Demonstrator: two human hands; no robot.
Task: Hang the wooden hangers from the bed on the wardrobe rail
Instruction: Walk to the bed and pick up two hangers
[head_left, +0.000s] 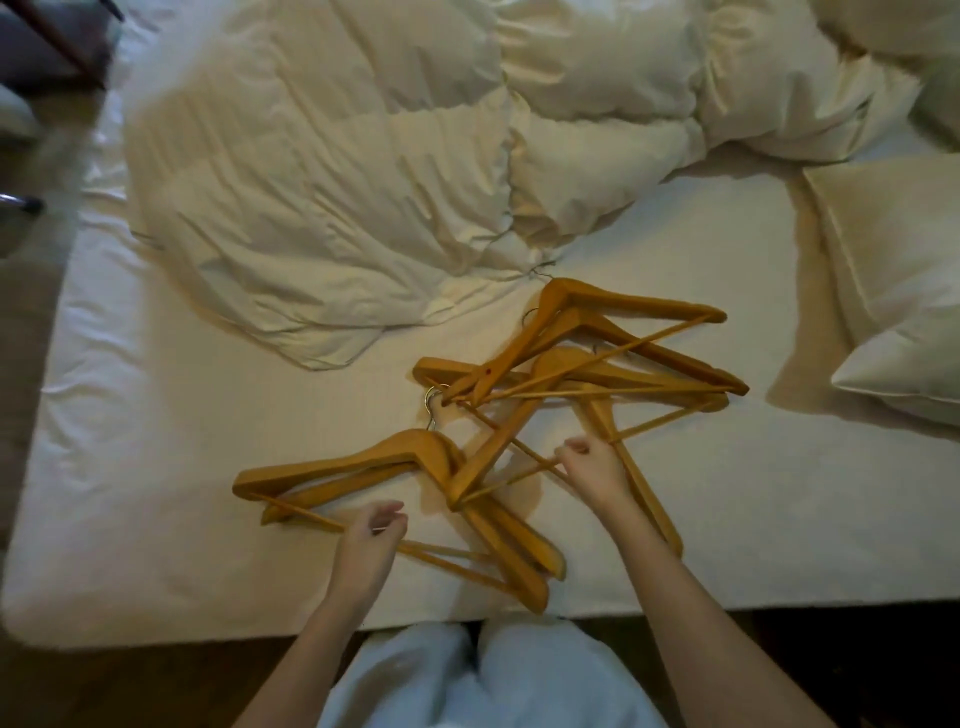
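The wooden hangers (571, 322) lie in a loose, tangled pile on the bed (208, 493), just toward 4 o'clock from the middle of the view and close to the near edge of the mattress. Their arms and thin crossbars cross one another at many angles. A nearer bunch (363, 462) fans out toward 8 o'clock from the pile, its arms lying almost on top of each other. A silver metal hook (434, 405) shows at the pile's 9 o'clock side, between the two groups.

The left hand (371, 535) comes in from 6 o'clock and sits on the nearer bunch, its fingers curled round a thin crossbar. The right hand (592, 467) is at the pile's 6 o'clock side, knuckles up, its fingers curled onto thin crossbars where they cross; exactly which bar it pinches cannot be told. Both forearms are bare.

A crumpled cream duvet (311, 182) fills the bed from 10 to 1 o'clock, its edge nearly reaching the far hangers. A pillow (893, 270) lies at 3 o'clock, well apart from the pile. The person's pale blue trousers (467, 675) show at 6 o'clock, against the bed's near edge. Blurred dark shapes sit at 10 o'clock beyond the mattress.
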